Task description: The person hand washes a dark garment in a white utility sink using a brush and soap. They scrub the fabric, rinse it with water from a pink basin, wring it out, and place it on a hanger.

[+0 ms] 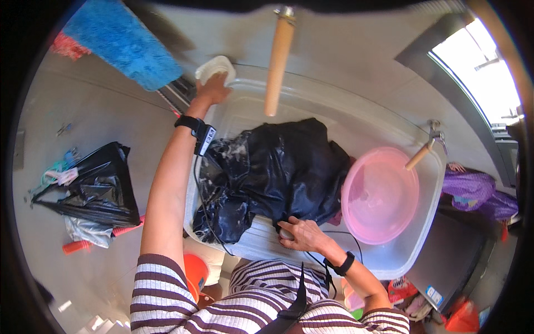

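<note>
My left hand (215, 88) stretches to a white plastic dish (215, 67) at the sink's back left corner. Its fingertips are over the dish, and whether they grip anything is hidden. A wet black garment (288, 167) lies spread across the white laundry sink (267, 247), with pale suds on its left part. By the garment's near edge, above the ribbed washboard area, my right hand (306, 236) is closed around a small pale rounded object (286, 234), perhaps soap. A pink basin (379, 200) with water stands in the sink's right side.
A tap with a tan hose (419, 156) points into the basin. Another tan pipe (278, 67) hangs over the sink. Blue fluffy mop (125, 46) and black plastic bag (104, 183) hang at left. An orange bucket (195, 273) stands below. Thin cables run from both wrist straps.
</note>
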Motion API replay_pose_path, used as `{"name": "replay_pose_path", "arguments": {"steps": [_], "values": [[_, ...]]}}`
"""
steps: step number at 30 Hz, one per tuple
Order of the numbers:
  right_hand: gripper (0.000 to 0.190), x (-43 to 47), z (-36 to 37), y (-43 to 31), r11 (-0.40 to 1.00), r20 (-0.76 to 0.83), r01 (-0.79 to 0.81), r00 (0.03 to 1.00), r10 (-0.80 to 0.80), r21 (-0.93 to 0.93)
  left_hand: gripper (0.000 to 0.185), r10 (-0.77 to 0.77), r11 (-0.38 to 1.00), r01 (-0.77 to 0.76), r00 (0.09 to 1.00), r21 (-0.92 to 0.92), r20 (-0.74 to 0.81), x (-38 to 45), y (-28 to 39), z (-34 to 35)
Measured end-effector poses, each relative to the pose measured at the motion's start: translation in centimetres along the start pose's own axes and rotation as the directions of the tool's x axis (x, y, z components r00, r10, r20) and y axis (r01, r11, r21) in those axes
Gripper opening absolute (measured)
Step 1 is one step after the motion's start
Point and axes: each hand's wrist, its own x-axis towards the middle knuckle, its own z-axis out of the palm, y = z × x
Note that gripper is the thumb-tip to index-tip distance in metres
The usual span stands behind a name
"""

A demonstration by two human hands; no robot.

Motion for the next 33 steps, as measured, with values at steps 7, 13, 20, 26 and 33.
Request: {"name": "replay_pose_path", "arguments": {"steps": [7,13,20,26,33], "values": [[0.048,0.1,-0.8,-0.4,0.996,-0.061,0.029,0.998,-0.024,0.085,0.068,-0.069,0.997,0.073,0.988,0.027,-0.136,-1.0,0.6,-0.3],[0.046,0.9,0.9,-0.5,0.99,-0.018,0.066,0.998,-0.064,0.122,0.062,0.171,0.942,-0.256,0.922,-0.215,-0.348,-12.5,7.0,0.2],[0.049,-0.6,-0.1,-1.7,0.982,0.138,0.164,0.975,-0.175,0.092,0.071,0.387,0.892,-0.375,0.922,-0.251,-0.002,-29.0,17.3,12.5],[0.048,0.2,-3.8,1.1,0.997,-0.538,-0.036,0.843,-0.003,-0.062,0.072,0.327,0.857,-0.32,0.943,-0.405,-0.053,-36.6,16.6,14.5],[0.036,8.3,0.8,4.0,0.837,-0.484,0.135,0.762,-0.429,-0.53,0.045,0.377,0.789,-0.379,0.92,-0.483,-0.107,-38.0,18.7,15.0]]}}
